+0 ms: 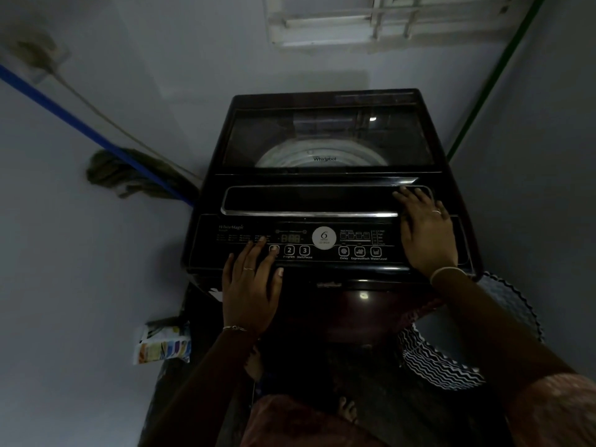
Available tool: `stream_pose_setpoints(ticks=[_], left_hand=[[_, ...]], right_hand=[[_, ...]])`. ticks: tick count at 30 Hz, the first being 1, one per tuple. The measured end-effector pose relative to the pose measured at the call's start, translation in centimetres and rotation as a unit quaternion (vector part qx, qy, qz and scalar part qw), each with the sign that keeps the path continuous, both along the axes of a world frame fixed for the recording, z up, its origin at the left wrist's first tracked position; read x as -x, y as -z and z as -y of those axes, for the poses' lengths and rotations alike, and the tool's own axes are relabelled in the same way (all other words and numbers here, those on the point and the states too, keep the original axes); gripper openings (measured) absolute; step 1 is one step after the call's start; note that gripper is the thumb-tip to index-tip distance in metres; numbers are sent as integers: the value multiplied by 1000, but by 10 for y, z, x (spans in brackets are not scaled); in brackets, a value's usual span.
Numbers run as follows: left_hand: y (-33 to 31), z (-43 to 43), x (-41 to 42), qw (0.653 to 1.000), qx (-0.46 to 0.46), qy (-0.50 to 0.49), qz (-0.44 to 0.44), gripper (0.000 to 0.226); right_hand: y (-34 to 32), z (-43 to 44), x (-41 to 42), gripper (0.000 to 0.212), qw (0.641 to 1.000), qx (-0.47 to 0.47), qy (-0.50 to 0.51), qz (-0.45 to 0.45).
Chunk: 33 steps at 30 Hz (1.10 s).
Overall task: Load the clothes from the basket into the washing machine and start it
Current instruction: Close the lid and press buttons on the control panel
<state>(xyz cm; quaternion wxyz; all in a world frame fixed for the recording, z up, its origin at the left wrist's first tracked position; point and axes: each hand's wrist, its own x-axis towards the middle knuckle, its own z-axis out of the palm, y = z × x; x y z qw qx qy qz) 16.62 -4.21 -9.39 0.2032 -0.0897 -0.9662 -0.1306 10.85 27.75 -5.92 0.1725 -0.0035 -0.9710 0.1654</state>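
A dark top-loading washing machine (329,195) stands against the wall with its glass lid (325,137) closed; the drum shows through it. My left hand (251,285) lies flat on the control panel (322,245), its index fingertip on the leftmost button (274,249) beside buttons 2 and 3. My right hand (425,227) rests with straight fingers on the right end of the lid handle (306,200). The laundry basket (458,356), patterned black and white, sits on the floor to the right. No clothes show in it.
A mop with a blue handle (122,150) leans in the left corner. A colourful packet (161,343) sits low at the left of the machine. A window grille (387,17) is above. Walls close in on both sides.
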Motion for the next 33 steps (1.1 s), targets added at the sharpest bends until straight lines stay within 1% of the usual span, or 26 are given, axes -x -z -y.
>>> stream_pose_setpoints(ticks=[4, 11, 16, 21, 29, 33], left_hand=[[1, -1, 1, 1000, 12, -6, -10, 39], [-4, -5, -2, 1000, -19, -7, -4, 38], [-5, -4, -2, 999, 11, -11, 39, 44], [-5, -5, -2, 998, 34, -10, 48, 44], [-3, -4, -1, 994, 75, -2, 76, 51], [-2, -3, -1, 994, 83, 3, 72, 53]], right_hand=[[-1, 1, 0, 48, 1000, 3, 1, -6], [-3, 2, -2, 45, 1000, 6, -1, -14], [-3, 1, -2, 44, 1000, 9, 4, -11], [-3, 1, -2, 44, 1000, 4, 3, -4], [-3, 3, -2, 45, 1000, 9, 9, -3], [-3, 3, -2, 45, 1000, 8, 11, -4]])
